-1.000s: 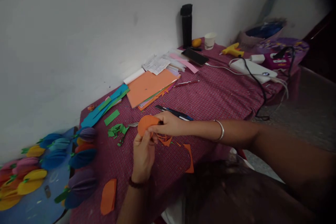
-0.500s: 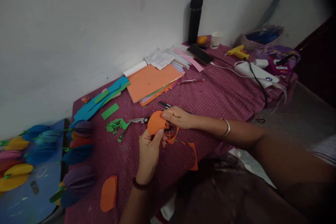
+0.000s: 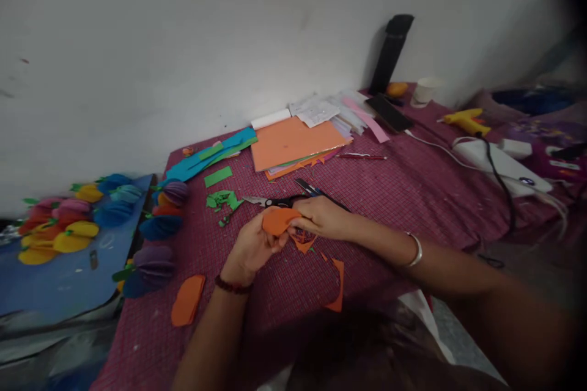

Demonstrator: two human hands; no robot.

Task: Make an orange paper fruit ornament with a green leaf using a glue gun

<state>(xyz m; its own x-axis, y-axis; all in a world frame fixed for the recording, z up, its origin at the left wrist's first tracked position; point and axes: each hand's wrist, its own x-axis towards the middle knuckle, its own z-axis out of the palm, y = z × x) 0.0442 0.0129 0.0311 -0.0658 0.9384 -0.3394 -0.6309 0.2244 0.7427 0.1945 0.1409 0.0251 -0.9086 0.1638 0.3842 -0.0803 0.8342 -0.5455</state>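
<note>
Between both hands is a rounded piece of orange paper (image 3: 277, 221), held above the table and slightly bent. My left hand (image 3: 255, 243) grips its left side from below, fingers curled. My right hand (image 3: 323, 217) pinches its right edge. Just beyond the paper lie scissors (image 3: 263, 201), their handles partly hidden by my right hand, and a dark cutter-like tool (image 3: 306, 187). Orange paper scraps (image 3: 303, 243) lie beneath the hands. Nearer the table's left edge rests a stack of folded orange cut-outs (image 3: 188, 300).
Green scraps (image 3: 222, 200), a sheaf of coloured paper (image 3: 293, 143), and a pencil (image 3: 362, 156) lie behind the hands. A black bottle (image 3: 392, 55), phone (image 3: 389, 113), yellow glue gun (image 3: 465, 121) and white power bank (image 3: 499, 165) with cables stand right. Paper fruits (image 3: 76, 237) cover the blue board at left.
The orange paper has turned and tilted, now seen flatter and bent. My left hand has rolled under it. The camera view has swung, shifting the tabletop things rightward.
</note>
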